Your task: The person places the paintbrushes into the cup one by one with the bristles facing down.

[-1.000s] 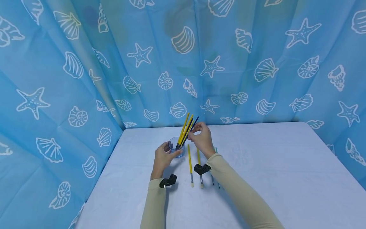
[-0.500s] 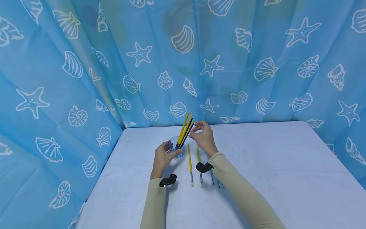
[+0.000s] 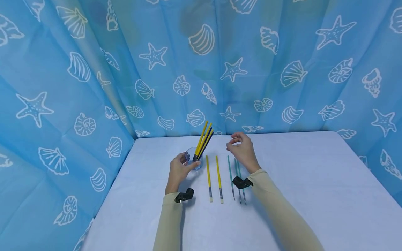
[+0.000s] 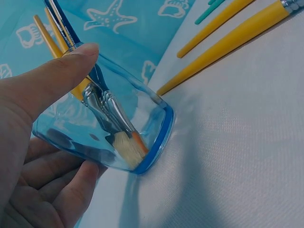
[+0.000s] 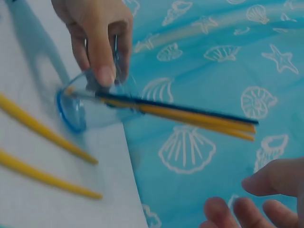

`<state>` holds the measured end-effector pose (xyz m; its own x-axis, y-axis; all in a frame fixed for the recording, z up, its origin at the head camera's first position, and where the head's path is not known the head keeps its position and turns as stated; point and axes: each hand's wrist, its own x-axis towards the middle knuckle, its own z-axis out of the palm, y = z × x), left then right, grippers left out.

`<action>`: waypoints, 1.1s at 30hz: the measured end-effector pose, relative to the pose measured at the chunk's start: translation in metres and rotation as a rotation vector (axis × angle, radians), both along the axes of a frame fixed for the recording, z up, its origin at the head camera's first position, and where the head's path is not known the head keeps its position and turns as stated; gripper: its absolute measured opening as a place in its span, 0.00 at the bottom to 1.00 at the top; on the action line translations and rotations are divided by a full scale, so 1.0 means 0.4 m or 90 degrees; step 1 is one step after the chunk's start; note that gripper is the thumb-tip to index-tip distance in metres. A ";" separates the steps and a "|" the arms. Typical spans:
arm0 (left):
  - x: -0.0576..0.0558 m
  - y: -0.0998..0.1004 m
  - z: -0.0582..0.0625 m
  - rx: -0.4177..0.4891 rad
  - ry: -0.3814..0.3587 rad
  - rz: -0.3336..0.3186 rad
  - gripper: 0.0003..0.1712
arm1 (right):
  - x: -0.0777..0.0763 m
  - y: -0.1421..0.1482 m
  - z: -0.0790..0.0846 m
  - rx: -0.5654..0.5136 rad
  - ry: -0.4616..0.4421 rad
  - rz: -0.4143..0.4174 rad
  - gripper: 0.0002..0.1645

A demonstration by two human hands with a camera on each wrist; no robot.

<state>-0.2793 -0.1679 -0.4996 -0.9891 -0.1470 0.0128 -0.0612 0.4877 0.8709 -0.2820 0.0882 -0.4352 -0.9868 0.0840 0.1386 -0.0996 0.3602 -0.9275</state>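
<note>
Cup [image 4: 137, 103], brushes [image 3: 204, 140] inside bristles down, held by left grip [image 3: 179, 171]; right grip [image 3: 243, 150] loose.

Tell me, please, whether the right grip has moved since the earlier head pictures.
Yes: judged against the two loose yellow brushes in the head view, the right grip has moved right, away from the cup.

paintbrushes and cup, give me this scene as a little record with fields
Left hand: holds the clear bluish cup
Right hand: holds nothing
Cup contents: yellow and dark blue brushes, bristles down
White table: two loose yellow brushes, three loose green brushes, bristles toward the person
Backdrop: blue curtain with shells and starfish
</note>
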 end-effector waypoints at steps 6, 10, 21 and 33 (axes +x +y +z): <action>-0.002 -0.001 0.003 0.009 0.000 0.002 0.52 | 0.022 0.046 -0.032 0.044 -0.024 -0.024 0.23; -0.002 -0.001 0.002 0.010 0.000 0.000 0.54 | 0.033 0.071 -0.061 0.076 -0.035 -0.046 0.23; 0.000 0.004 -0.002 0.000 0.000 0.002 0.52 | 0.043 0.110 -0.134 0.098 -0.096 -0.052 0.25; 0.000 0.006 0.002 0.004 -0.005 0.008 0.50 | 0.046 0.104 -0.165 0.182 -0.113 0.007 0.25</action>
